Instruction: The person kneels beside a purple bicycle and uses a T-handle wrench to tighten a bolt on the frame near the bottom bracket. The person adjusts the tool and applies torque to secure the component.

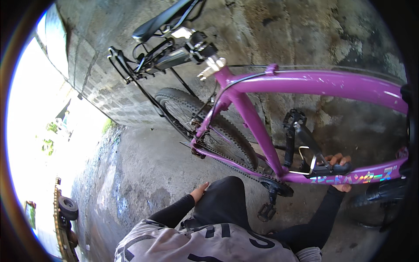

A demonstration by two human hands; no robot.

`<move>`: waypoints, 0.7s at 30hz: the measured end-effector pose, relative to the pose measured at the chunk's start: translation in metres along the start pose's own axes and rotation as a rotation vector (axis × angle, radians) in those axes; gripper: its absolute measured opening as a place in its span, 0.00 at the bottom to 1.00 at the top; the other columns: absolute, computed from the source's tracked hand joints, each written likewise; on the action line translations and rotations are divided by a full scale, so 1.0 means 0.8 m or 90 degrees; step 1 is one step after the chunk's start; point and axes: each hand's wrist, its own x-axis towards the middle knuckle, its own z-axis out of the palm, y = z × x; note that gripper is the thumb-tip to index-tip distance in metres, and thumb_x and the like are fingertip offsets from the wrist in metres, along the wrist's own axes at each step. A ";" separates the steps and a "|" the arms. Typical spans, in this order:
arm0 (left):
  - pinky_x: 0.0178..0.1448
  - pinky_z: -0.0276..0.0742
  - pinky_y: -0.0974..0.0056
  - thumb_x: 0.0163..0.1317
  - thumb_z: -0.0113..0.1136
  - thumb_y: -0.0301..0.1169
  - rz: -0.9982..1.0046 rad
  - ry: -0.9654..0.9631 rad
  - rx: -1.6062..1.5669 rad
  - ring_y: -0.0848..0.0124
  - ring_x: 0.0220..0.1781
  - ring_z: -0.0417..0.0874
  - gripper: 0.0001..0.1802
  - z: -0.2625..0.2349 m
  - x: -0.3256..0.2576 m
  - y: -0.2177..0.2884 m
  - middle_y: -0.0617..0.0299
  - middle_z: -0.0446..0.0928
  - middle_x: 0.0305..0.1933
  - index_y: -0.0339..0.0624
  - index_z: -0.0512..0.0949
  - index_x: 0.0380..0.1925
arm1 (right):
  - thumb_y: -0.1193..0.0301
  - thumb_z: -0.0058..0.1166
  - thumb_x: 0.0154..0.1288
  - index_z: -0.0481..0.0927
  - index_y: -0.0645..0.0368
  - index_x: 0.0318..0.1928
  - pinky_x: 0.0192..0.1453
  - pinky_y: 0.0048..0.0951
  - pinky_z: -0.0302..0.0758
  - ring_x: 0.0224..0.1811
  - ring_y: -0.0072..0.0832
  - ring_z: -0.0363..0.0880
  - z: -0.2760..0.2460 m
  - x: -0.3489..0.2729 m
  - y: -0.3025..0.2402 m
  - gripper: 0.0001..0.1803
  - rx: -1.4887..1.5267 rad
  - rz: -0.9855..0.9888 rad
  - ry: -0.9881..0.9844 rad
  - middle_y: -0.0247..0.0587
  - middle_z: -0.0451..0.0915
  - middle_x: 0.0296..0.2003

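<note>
A purple bicycle frame (257, 118) stands across in front of me. My right hand (338, 160) is wrapped around its down tube (369, 172), fingers over the top and thumb below, next to a black fitting (327, 170) and a bent metal wire bracket (312, 163). A dark, bottle-shaped piece (307, 137) leans just above this bracket; I cannot make out what it is. My left hand (200, 192) lies against my bent knee, its fingers stretched out and holding nothing. Nearest me on the bicycle are the crank (274, 187) and a black pedal (266, 212).
The rear wheel (205, 122), black rack (139, 87) and saddle (163, 19) are to the left. A stained concrete wall (358, 39) rises behind the bicycle. At the far left, a small wheel (68, 208) sits beside a yellowish edge. Part of the front tyre (371, 196) shows at right.
</note>
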 end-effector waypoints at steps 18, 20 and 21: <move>0.66 0.61 0.61 0.55 0.28 0.75 -0.265 -0.214 -0.085 0.67 0.65 0.66 0.53 -0.095 -0.146 -0.151 0.57 0.63 0.68 0.43 0.55 0.68 | 0.58 0.67 0.42 0.62 0.57 0.48 0.58 0.51 0.72 0.56 0.49 0.69 -0.004 -0.015 -0.002 0.35 -0.034 -0.002 0.043 0.48 0.67 0.42; 0.70 0.56 0.59 0.51 0.25 0.78 -0.264 -0.341 -0.020 0.65 0.68 0.63 0.59 -0.109 -0.186 -0.122 0.54 0.60 0.69 0.39 0.53 0.68 | 0.57 0.67 0.43 0.62 0.57 0.48 0.57 0.49 0.72 0.54 0.49 0.70 -0.003 -0.016 0.000 0.36 -0.042 -0.013 0.064 0.48 0.68 0.41; 0.68 0.59 0.58 0.56 0.28 0.74 -0.259 -0.483 -0.003 0.64 0.66 0.66 0.55 -0.142 -0.158 -0.134 0.53 0.62 0.68 0.36 0.56 0.67 | 0.55 0.68 0.44 0.62 0.57 0.48 0.57 0.48 0.73 0.53 0.48 0.72 0.001 -0.016 0.004 0.37 -0.040 -0.005 0.064 0.48 0.68 0.41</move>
